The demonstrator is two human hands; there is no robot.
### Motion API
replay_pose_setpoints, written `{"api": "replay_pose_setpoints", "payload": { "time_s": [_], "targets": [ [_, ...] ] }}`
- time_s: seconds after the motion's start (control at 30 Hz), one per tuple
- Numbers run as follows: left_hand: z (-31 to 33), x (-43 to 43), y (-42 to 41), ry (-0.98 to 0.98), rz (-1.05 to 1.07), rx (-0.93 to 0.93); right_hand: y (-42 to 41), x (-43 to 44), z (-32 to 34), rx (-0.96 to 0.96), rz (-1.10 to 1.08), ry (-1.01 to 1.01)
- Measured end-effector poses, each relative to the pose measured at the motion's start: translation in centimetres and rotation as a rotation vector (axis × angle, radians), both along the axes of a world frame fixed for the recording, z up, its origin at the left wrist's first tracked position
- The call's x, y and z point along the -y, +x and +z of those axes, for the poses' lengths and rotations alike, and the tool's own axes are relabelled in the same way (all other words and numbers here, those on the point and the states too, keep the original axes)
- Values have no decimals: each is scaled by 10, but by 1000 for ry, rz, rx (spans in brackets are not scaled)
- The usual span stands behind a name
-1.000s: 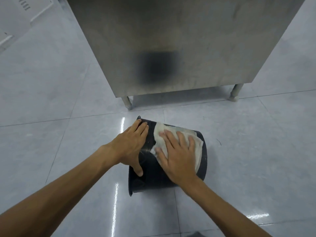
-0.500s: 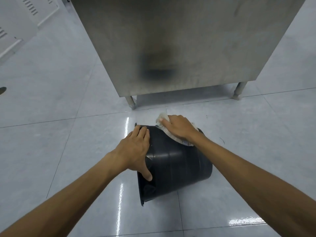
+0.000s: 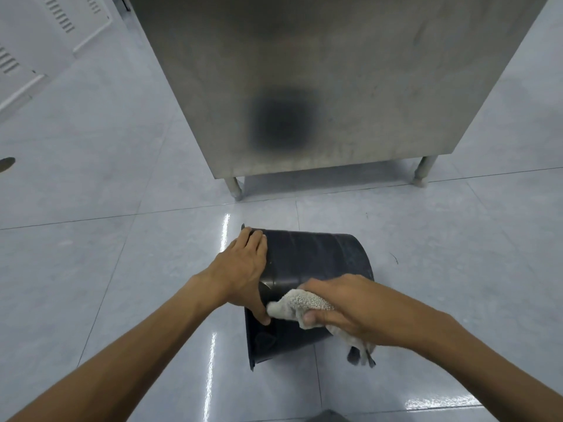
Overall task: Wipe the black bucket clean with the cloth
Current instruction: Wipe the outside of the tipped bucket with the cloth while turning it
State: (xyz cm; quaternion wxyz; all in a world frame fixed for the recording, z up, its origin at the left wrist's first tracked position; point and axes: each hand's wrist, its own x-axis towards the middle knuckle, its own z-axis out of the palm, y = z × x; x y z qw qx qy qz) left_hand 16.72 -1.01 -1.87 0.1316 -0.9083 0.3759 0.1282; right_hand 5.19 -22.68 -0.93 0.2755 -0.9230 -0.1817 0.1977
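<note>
Black bucket (image 3: 316, 263) lies on its side on the tiled floor (image 3: 91, 269), under both hands. Left hand (image 3: 240, 272) rests flat and spread on its rim end. Right hand (image 3: 344, 309), nearer the body, clutches the bunched cloth (image 3: 300, 306) against the bucket's wall.

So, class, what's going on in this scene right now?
A person is cleaning a black plastic bucket that lies on its side on the pale tiled floor. The left hand presses on the bucket near its rim to steady it. The right hand grips a bunched white textured cloth against the near side of the bucket.
</note>
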Motion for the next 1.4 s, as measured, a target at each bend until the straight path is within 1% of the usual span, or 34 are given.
{"api": "replay_pose_setpoints", "payload": {
  "time_s": [0.07,0.1,0.17,0.23,0.27,0.33,0.4,0.43,0.53,0.63,0.73,0.8,0.87,1.03,1.13,1.23,1.3,1.33,1.4],
  "targets": [
    [-1,-1,-3,11,4,-9,13,3,0,-16,18,8],
    [-3,-2,-5,17,15,-26,23,4,-1,18,13,-4],
    [-3,-4,-8,21,34,-49,45,3,-8,163,-9,-100],
    [-3,-4,-6,8,13,-38,64,-1,-20,363,-40,-238],
    [-2,-3,-4,-2,-7,-24,70,-3,-26,425,-71,-254],
    [0,-2,-2,-14,-28,-7,69,-11,-41,490,-189,-161],
    [0,-1,-1,-11,-24,-4,51,-25,-63,642,-356,-80],
    [-1,-1,-1,-9,-15,-6,39,-33,-75,686,-413,-70],
    [-3,-3,-2,-7,14,-29,7,-54,-105,677,-427,-107],
    [-7,-6,-6,-5,-5,-16,10,-59,-112,676,-496,-111],
    [-7,-7,-8,-26,3,-47,39,-55,-98,624,-569,-129],
    [-6,-8,-7,-46,12,-56,64,-48,-89,541,-583,-149],
    [-7,-9,-9,-42,28,-73,91,-39,-84,396,-551,-181],
    [-19,-13,-27,-38,67,-47,164,-20,-86,-79,-384,-200],
    [-24,-15,-35,-68,106,-47,194,-21,-97,-287,-332,-181],
    [-26,-17,-33,-78,118,-58,213,-24,-105,-450,-313,-153],
    [-27,-17,-25,-97,126,-48,222,-25,-108,-494,-305,-150],
    [-25,-17,-21,-104,118,-34,222,-24,-107,-472,-298,-151],
    [-26,-18,-16,-112,98,-16,215,-23,-101,-369,-289,-161]
  ]
}}
